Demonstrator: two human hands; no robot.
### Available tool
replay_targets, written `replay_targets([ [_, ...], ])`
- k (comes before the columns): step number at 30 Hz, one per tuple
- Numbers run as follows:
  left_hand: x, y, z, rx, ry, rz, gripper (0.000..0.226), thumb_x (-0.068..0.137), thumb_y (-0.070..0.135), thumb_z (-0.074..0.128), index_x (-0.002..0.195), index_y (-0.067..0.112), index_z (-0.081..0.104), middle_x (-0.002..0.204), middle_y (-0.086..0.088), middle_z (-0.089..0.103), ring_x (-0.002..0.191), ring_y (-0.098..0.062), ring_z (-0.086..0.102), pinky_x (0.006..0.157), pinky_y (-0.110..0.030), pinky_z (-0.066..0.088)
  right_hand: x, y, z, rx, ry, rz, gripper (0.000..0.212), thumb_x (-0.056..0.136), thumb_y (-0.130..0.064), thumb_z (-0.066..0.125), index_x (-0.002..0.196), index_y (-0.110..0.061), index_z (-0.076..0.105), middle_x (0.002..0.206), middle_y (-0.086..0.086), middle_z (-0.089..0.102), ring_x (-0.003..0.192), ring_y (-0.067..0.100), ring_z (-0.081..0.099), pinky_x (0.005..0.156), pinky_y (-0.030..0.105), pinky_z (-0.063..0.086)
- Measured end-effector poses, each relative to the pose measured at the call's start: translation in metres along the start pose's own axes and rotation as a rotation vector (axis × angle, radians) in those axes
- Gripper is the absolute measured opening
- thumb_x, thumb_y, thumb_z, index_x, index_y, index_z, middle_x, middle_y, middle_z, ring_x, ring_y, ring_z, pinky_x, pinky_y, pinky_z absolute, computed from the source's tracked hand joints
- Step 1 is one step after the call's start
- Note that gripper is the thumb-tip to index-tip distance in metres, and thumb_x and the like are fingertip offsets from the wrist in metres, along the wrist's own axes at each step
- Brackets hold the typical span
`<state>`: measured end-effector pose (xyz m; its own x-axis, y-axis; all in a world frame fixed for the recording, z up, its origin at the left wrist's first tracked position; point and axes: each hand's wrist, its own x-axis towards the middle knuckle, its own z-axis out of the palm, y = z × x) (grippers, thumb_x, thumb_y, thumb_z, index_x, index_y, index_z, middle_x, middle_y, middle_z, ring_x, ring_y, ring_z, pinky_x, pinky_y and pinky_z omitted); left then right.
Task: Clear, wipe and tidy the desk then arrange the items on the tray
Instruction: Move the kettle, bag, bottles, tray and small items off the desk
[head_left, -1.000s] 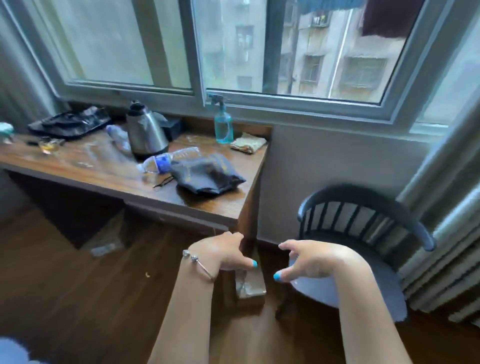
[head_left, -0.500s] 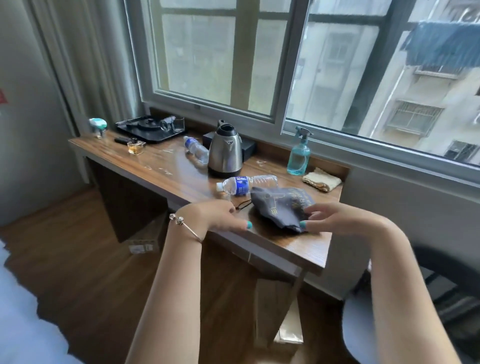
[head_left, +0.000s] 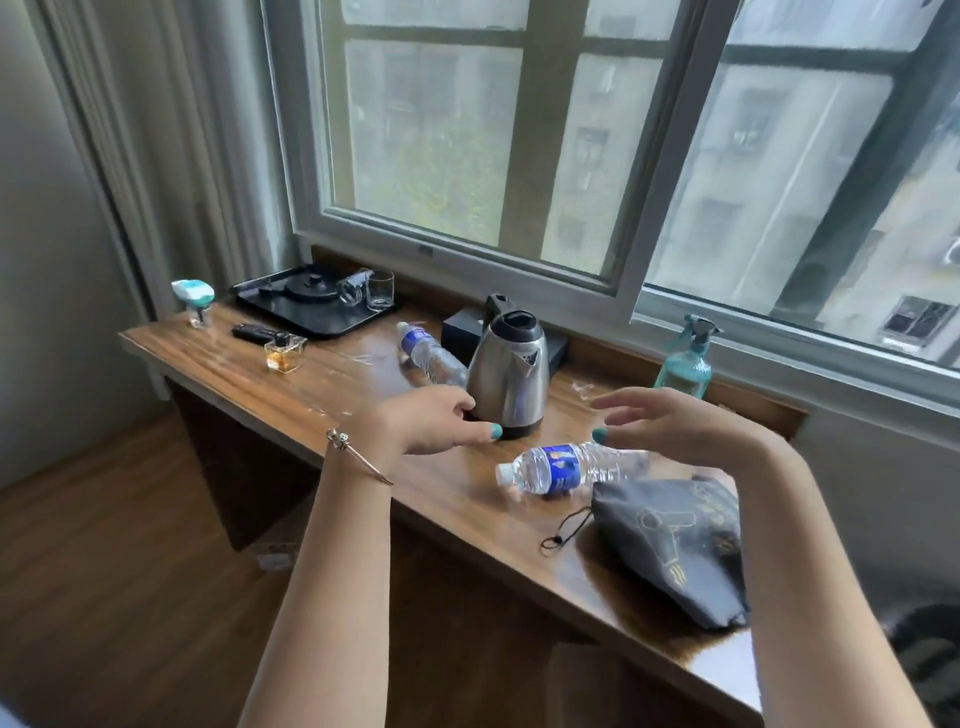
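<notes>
The left hand (head_left: 434, 421) reaches forward over the wooden surface (head_left: 332, 384) with its fingers loosely extended and holding nothing; the fingertips sit right at the base of the steel kettle (head_left: 509, 371), though actual contact cannot be told. A thin bracelet (head_left: 358, 457) circles that wrist. The right hand (head_left: 670, 423) hovers opposite it, fingers spread and relaxed, also holding nothing, with the kettle between and just beyond the two hands.

Directly under the right hand's thumb lies a water bottle (head_left: 566, 467) on its side, cap pointing toward the left hand. Nearer the person than the right hand, beside that bottle, rests a dark drawstring pouch (head_left: 670, 545) with its cord trailing on the wood. Beyond the right hand, against the window ledge, stands a teal spray bottle (head_left: 685, 358).

Past the left hand, just behind the kettle's left side, a second water bottle (head_left: 428, 353) lies on its side. Farther beyond and to the left of the left hand sits the black tray (head_left: 311, 317) at the back corner, carrying a dark round lid, one upright glass (head_left: 380, 291) and one tipped over. In front of the tray lie a black remote (head_left: 253, 332) and a small perfume bottle (head_left: 283, 353); a white and teal dispenser (head_left: 193, 299) stands at the far left edge.
</notes>
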<state>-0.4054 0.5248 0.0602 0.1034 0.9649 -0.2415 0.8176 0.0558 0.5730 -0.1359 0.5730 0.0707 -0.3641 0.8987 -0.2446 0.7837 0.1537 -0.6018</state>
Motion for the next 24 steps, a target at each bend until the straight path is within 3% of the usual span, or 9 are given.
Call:
replay_targets([
  [4, 0.077, -0.01, -0.024, 0.021, 0.01, 0.019, 0.07, 0.089, 0.052, 0.058, 0.146, 0.017, 0.038, 0.142, -0.003, 0.048, 0.127, -0.016, 0.046, 0.097, -0.02, 0.033, 0.075, 0.004, -0.001, 0.084, 0.074, -0.042, 0.062, 0.082, -0.037, 0.074, 0.138, -0.036, 0.047, 0.131, 0.005, 0.059, 0.117, 0.015, 0.058, 0.106, 0.04, 0.045],
  [9, 0.166, -0.013, -0.054, 0.079, -0.079, 0.046, 0.07, 0.089, 0.055, 0.057, 0.146, 0.021, 0.037, 0.142, 0.002, 0.046, 0.121, -0.013, 0.047, 0.095, -0.021, 0.035, 0.151, 0.011, -0.007, -0.001, -0.074, 0.111, 0.084, 0.078, -0.055, 0.071, 0.149, -0.039, 0.028, 0.142, 0.003, 0.05, 0.119, 0.011, 0.05, 0.098, 0.027, 0.038],
  [11, 0.197, -0.019, -0.066, 0.074, -0.087, 0.076, 0.077, 0.088, 0.056, 0.058, 0.15, 0.022, 0.029, 0.152, 0.001, 0.035, 0.131, -0.014, 0.04, 0.101, -0.022, 0.033, 0.173, 0.008, -0.008, -0.045, -0.094, 0.148, 0.091, 0.078, -0.058, 0.071, 0.152, -0.036, 0.023, 0.146, 0.0, 0.046, 0.125, 0.013, 0.048, 0.096, 0.025, 0.035],
  [15, 0.249, -0.03, -0.083, -0.007, -0.119, 0.163, 0.099, 0.084, 0.049, 0.068, 0.154, 0.027, 0.002, 0.161, 0.001, 0.007, 0.143, -0.015, 0.021, 0.097, -0.019, 0.022, 0.201, -0.006, -0.002, 0.008, 0.009, 0.09, 0.103, 0.078, -0.05, 0.075, 0.156, -0.032, 0.009, 0.154, -0.006, 0.036, 0.138, 0.011, 0.037, 0.108, 0.025, 0.03],
  [17, 0.277, -0.033, -0.089, 0.03, -0.172, 0.222, 0.107, 0.079, 0.049, 0.073, 0.153, 0.034, -0.003, 0.161, 0.001, -0.005, 0.147, -0.016, 0.01, 0.106, -0.022, 0.017, 0.209, -0.015, 0.003, 0.072, 0.02, 0.047, 0.112, 0.074, -0.048, 0.079, 0.155, -0.036, 0.003, 0.147, -0.014, 0.043, 0.128, -0.003, 0.043, 0.102, 0.015, 0.032],
  [19, 0.303, -0.036, -0.094, 0.15, -0.208, 0.274, 0.11, 0.072, 0.054, 0.076, 0.151, 0.042, 0.001, 0.161, 0.002, -0.013, 0.148, -0.02, -0.004, 0.116, -0.035, 0.01, 0.214, -0.026, 0.01, 0.101, 0.091, 0.022, 0.119, 0.067, -0.046, 0.084, 0.155, -0.037, 0.004, 0.128, -0.019, 0.05, 0.1, -0.024, 0.049, 0.083, 0.0, 0.034],
  [20, 0.315, -0.039, -0.095, 0.199, -0.22, 0.315, 0.109, 0.069, 0.055, 0.078, 0.15, 0.045, 0.006, 0.161, 0.002, -0.012, 0.148, -0.023, -0.009, 0.119, -0.041, 0.008, 0.215, -0.031, 0.016, 0.092, 0.147, 0.031, 0.122, 0.064, -0.048, 0.086, 0.155, -0.037, 0.005, 0.123, -0.016, 0.047, 0.094, -0.026, 0.049, 0.077, -0.002, 0.035],
  [22, 0.335, -0.046, -0.092, 0.179, -0.241, 0.459, 0.097, 0.066, 0.05, 0.082, 0.142, 0.048, 0.021, 0.157, 0.004, 0.007, 0.147, -0.025, 0.002, 0.118, -0.037, 0.014, 0.218, -0.043, 0.032, 0.06, 0.244, 0.09, 0.128, 0.055, -0.056, 0.086, 0.153, -0.042, 0.004, 0.13, -0.007, 0.042, 0.101, -0.012, 0.047, 0.084, 0.006, 0.037],
  [24, 0.347, -0.054, -0.084, 0.043, -0.262, 0.593, 0.082, 0.063, 0.042, 0.087, 0.119, 0.056, 0.029, 0.136, 0.01, 0.023, 0.131, -0.014, 0.028, 0.104, -0.016, 0.027, 0.219, -0.051, 0.049, 0.084, 0.343, 0.153, 0.132, 0.049, -0.062, 0.086, 0.151, -0.047, 0.003, 0.137, -0.008, 0.036, 0.115, 0.005, 0.044, 0.094, 0.022, 0.043],
])
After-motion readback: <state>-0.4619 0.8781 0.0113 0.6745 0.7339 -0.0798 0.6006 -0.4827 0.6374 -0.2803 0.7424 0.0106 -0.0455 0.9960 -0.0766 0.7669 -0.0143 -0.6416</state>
